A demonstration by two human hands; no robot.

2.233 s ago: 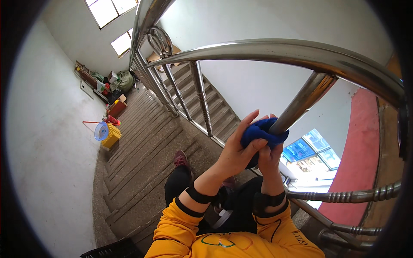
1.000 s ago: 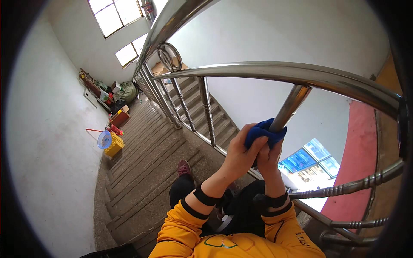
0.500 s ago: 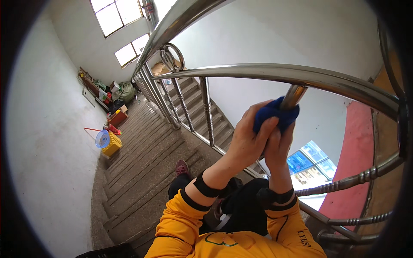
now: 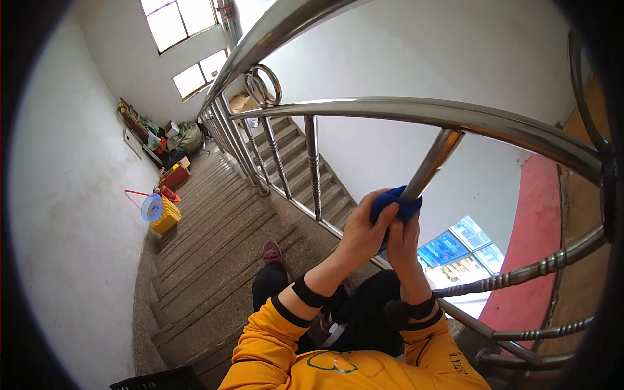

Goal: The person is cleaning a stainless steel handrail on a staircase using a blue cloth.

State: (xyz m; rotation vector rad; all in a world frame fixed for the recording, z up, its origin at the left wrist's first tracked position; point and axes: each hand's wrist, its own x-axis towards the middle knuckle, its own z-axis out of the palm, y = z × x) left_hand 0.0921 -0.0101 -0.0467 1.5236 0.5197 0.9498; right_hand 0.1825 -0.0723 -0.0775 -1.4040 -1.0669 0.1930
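A blue cloth [image 4: 396, 207] is wrapped around a shiny metal baluster [image 4: 434, 162] of the stair railing. My left hand [image 4: 363, 227] closes on the cloth from the left, thumb across its near side. From the right, my right hand [image 4: 404, 242] grips the same cloth, its fingers pressed against the post. Both hands sit side by side about midway down the baluster, under the curved upper rail [image 4: 416, 110]. The far side of the cloth is hidden behind the post and fingers.
Stone stairs [image 4: 214, 260] descend at the left beside a white wall [image 4: 78, 227]. A yellow crate [image 4: 166, 216] with a blue basin [image 4: 152, 207] stands against it. Bags [image 4: 187, 138] and clutter lie on the landing below. More twisted balusters [image 4: 546, 265] are at the right.
Both hands and the blue cloth have slid down the baluster, toward me and slightly left. More bare metal shows above the cloth.
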